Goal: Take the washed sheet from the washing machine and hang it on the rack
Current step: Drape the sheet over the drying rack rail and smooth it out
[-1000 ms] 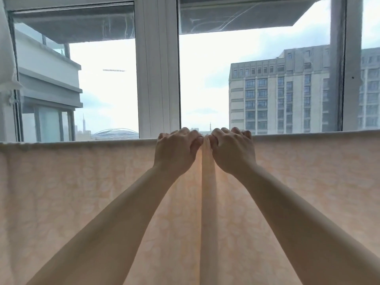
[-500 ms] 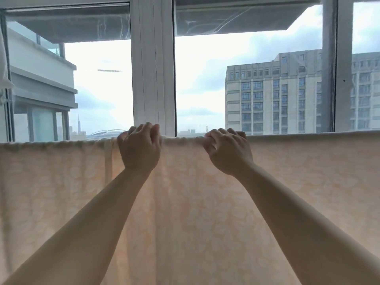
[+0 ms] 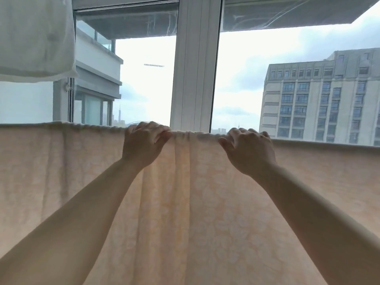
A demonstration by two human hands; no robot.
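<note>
The peach patterned sheet is hanging over the rack's top bar, which is hidden under the fold, and it is draping down across the whole lower part of the view in front of the window frame. Both hands are gripping the folded top edge: the left hand is curling its fingers over the bar on the left of a bunched stretch of cloth, and the right hand is doing the same on the right, so both sets of fingers are closed round the fabric.

A second ago the two hands were pressed knuckle to knuckle at one spot, with a single deep vertical pleat hanging beneath them. Half a second ago they were already parting, and now they are sitting well apart, with only shallow gathers lying between them along the bar. That suggests the person is sliding the cloth outwards to spread it, and that the hanging itself is largely done, with the smoothing being what remains. The puckered edge to the left of the left hand probably needs the same treatment.

A white cloth is hanging at the upper left, clear of the sheet.
</note>
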